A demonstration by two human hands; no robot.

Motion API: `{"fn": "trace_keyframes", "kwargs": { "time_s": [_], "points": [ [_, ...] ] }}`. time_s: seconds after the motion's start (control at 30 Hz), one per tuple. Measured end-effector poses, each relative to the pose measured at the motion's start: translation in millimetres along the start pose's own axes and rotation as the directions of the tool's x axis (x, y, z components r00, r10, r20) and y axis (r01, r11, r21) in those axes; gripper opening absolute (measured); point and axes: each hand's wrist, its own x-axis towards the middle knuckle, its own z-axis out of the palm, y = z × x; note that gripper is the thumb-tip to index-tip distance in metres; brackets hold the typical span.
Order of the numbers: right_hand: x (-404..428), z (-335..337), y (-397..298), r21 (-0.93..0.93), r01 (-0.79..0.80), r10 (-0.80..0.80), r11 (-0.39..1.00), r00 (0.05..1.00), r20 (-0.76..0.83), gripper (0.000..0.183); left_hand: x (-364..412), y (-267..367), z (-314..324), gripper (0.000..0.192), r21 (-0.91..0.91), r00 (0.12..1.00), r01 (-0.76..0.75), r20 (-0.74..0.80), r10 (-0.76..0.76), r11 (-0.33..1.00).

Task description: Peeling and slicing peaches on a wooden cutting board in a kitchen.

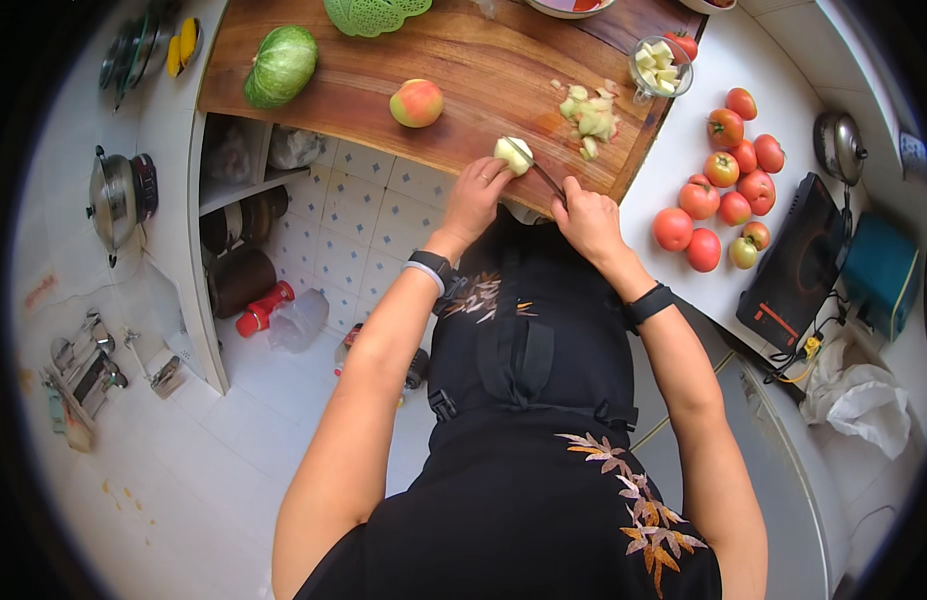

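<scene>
Near the front edge of a wooden board (478,75), my left hand (475,196) grips a peeled, pale round fruit (513,156). My right hand (591,219) is closed on the handle of a knife (546,180), whose blade lies against the top of that fruit. Peelings (592,114) are heaped to the right of it. A glass cup of pale fruit chunks (661,69) stands at the board's right edge. To the left sits a whole red-and-yellow peach or apple (416,103), with a green striped squash (281,66) farther left.
Several tomatoes (733,169) lie on the white counter at right, beside a black induction cooker (797,262), a lidded pan (840,148) and a teal box-shaped appliance (880,274). A green openwork plastic basket (373,15) and a bowl (570,7) are at the board's far side.
</scene>
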Motion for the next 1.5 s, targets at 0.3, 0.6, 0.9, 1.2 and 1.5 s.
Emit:
{"fn": "trace_keyframes", "kwargs": {
  "time_s": [0.3,0.6,0.9,1.2,1.5],
  "points": [
    [15,30,-28,-0.124,-0.095,0.099,0.988,0.995,0.03,0.018,11,-9,12,0.035,-0.02,0.997,0.004,-0.073,-0.005,1.0],
    [11,60,-6,-0.08,0.058,-0.072,0.995,0.98,-0.185,0.016,0,-19,17,0.031,-0.048,0.997,-0.036,-0.063,0.033,0.998],
    [11,33,-35,-0.048,-0.041,0.039,0.998,0.998,-0.04,0.016,4,-25,12,0.02,-0.048,0.997,-0.006,-0.078,0.002,0.999],
    [13,73,-35,-0.057,-0.168,0.163,0.984,0.984,-0.07,0.018,7,-29,15,0.022,-0.026,0.995,-0.017,-0.1,0.015,1.0],
    [3,29,-4,0.064,0.067,-0.042,0.996,0.943,-0.33,0.014,31,-30,-13,0.037,-0.038,0.991,-0.037,0.123,0.042,0.999]
  ]
}}
